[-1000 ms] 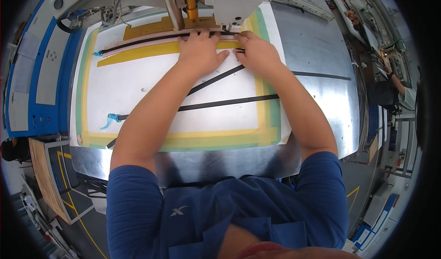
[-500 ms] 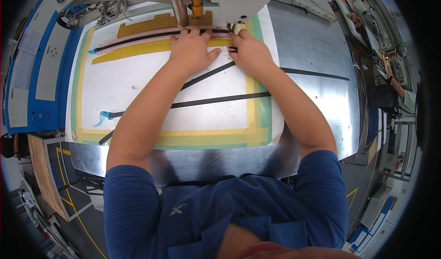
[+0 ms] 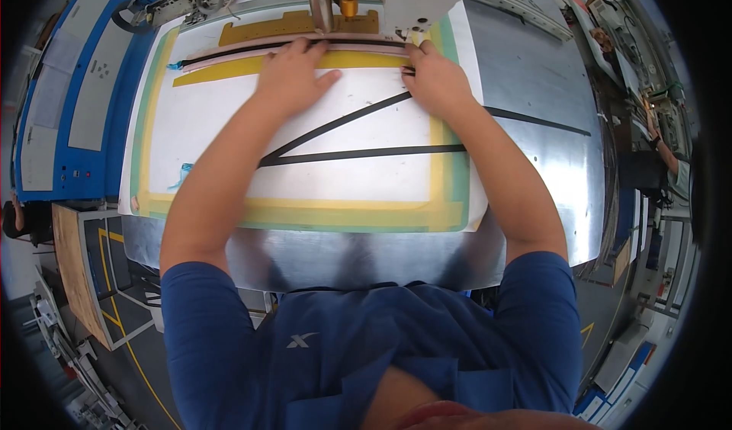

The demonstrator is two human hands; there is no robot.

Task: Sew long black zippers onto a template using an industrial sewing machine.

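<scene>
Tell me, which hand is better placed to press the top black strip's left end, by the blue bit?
Probably the left hand: it reaches the top black strip nearer the blue bit, while the right hand is farther right.

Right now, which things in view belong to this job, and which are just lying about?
Likely in the job:
- upper black strip, at the left hand
- yellow strip
- white sheet beneath

Seemingly apart:
- blue cabinet
- wooden panel

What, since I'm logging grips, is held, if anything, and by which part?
Left hand: nothing gripped, fingers on the long, thin, pink-bordered black strip. Right hand: farther right along that strip; any hold cannot be told.
</scene>
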